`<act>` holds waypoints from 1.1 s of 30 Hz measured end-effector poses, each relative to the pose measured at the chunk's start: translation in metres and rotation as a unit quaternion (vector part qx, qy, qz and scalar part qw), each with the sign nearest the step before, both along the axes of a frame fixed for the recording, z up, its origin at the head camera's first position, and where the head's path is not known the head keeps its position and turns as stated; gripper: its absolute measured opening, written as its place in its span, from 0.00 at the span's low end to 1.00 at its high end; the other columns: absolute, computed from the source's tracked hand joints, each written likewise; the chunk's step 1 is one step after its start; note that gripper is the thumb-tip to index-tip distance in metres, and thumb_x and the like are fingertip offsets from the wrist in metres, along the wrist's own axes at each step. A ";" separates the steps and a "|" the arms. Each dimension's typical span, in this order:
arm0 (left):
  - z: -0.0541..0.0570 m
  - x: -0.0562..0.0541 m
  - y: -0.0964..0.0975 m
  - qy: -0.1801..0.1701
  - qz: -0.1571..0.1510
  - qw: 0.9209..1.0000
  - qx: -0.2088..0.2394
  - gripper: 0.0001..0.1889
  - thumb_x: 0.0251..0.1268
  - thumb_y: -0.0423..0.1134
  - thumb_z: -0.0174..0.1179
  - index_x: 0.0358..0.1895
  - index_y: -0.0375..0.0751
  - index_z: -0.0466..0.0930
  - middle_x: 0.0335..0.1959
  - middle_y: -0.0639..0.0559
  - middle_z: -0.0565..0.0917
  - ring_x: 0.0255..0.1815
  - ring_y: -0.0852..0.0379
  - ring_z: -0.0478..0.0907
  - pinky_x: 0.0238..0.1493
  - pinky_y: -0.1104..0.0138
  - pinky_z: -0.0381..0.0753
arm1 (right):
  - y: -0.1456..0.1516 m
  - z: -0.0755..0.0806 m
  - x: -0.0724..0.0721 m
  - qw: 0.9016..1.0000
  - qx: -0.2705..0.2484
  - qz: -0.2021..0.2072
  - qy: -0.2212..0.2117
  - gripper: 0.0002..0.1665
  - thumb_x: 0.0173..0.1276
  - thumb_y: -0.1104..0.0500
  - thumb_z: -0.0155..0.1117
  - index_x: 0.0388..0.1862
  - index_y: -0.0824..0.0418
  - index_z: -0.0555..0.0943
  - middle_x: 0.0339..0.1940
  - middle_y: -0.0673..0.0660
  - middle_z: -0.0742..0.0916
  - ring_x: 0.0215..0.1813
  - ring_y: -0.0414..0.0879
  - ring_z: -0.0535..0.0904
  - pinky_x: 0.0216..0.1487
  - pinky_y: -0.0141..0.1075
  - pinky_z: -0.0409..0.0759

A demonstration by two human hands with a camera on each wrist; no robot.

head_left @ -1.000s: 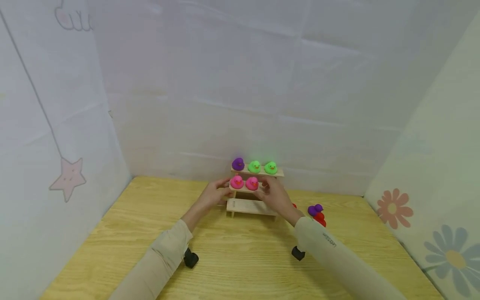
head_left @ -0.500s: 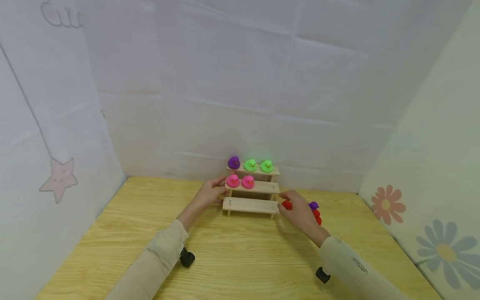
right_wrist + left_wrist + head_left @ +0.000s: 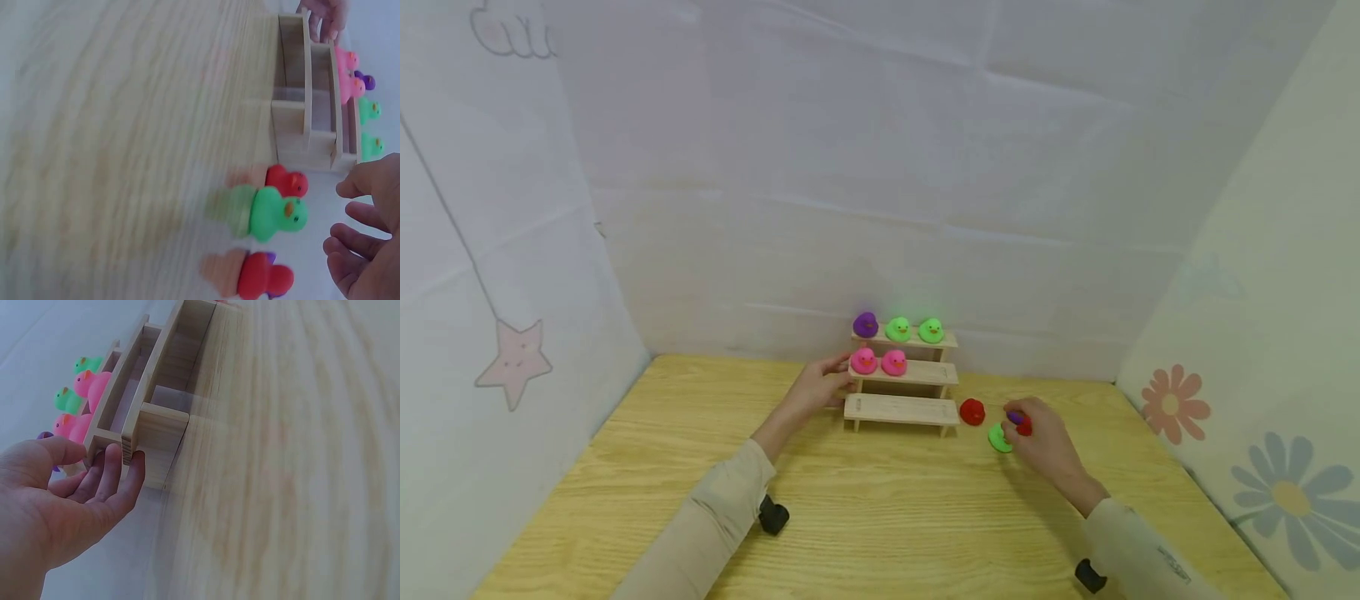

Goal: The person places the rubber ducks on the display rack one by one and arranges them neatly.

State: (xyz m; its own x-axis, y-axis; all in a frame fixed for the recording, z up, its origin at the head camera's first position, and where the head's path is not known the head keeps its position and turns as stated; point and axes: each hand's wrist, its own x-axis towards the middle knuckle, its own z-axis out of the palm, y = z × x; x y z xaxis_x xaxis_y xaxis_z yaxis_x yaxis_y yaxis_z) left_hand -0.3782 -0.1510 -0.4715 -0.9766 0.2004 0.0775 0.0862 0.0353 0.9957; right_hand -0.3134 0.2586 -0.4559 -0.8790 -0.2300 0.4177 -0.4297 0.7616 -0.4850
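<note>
A three-tier wooden display stand (image 3: 901, 408) stands against the back wall. My left hand (image 3: 814, 389) holds its left end, thumb and curled fingers about the middle tier (image 3: 103, 434). Two pink rubber ducks (image 3: 894, 362) sit on that tier. Up top are a purple duck (image 3: 866, 325) and two green ducks (image 3: 898, 329). My right hand (image 3: 1043, 437) hovers over loose ducks right of the stand, thumb and fingers apart, holding nothing. Beside it are a green duck (image 3: 270, 214), a red duck (image 3: 256, 275) and a mostly hidden purple duck (image 3: 271, 256).
Another red duck (image 3: 972, 412) lies close to the stand's right end. The wood-grain table (image 3: 880, 508) stretches in front. White cloth walls (image 3: 820, 208) close in the back and sides. Black wrist-camera parts (image 3: 772, 516) show below the left sleeve.
My right hand has left the middle tier's right pink duck and moved right and down, past the near red duck to the loose ducks. My left hand has stayed at the stand.
</note>
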 end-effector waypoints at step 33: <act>-0.004 -0.007 0.000 -0.012 -0.004 1.000 0.010 0.29 0.81 0.35 0.52 0.80 0.37 0.58 0.66 0.34 0.73 0.58 0.35 0.79 0.55 0.44 0.80 | 0.051 -0.040 -0.017 0.985 -0.011 -0.097 -0.141 0.37 0.69 0.47 0.72 0.61 0.75 0.73 0.51 0.67 0.82 0.50 0.59 0.79 0.50 0.52 0.81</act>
